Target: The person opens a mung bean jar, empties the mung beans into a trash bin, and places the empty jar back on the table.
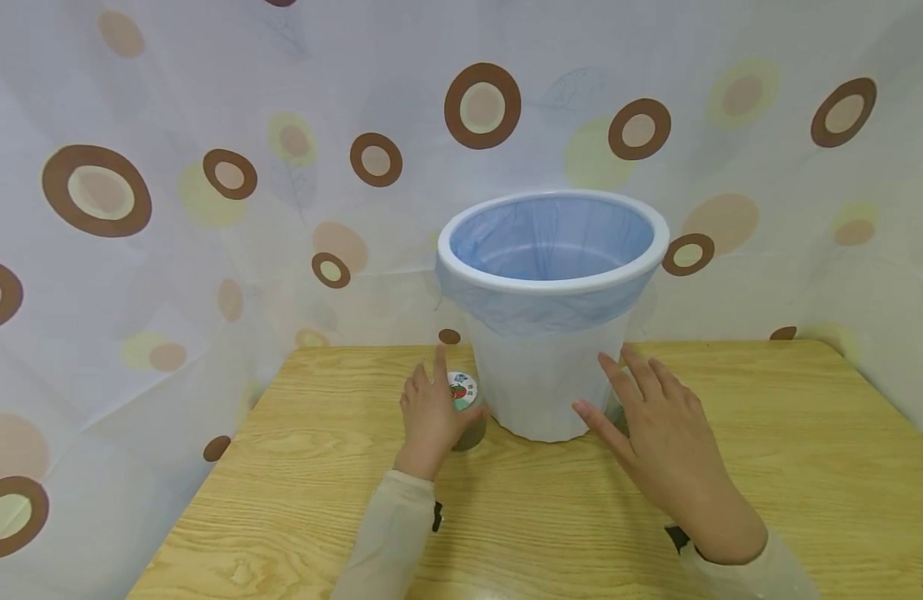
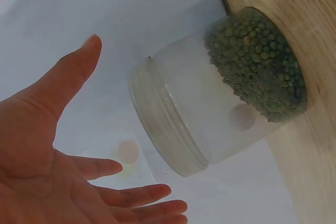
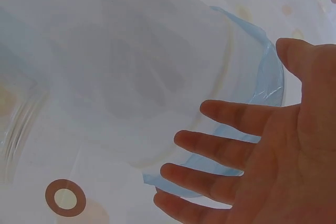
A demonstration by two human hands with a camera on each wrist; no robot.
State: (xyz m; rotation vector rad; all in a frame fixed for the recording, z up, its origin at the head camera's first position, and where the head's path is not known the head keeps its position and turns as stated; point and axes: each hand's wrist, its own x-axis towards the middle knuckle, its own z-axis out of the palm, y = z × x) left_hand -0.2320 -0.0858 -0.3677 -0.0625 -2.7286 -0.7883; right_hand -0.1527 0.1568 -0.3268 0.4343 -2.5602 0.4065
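Note:
A white bin lined with a blue plastic bag stands upright near the table's back edge. Left of its base is a clear jar partly filled with small green beans; its lid carries a printed label in the head view. My left hand is at this jar, thumb and fingers spread apart, and a gap shows between them and the jar in the left wrist view. By the bin's right side, my right hand has its fingers extended and spread, holding nothing. Those fingers partly hide a second jar.
The wooden table stretches out to both sides of the bin. Behind it hangs a pale sheet printed with brown rings and dots. In the right wrist view, a clear ridged jar shows at the left edge.

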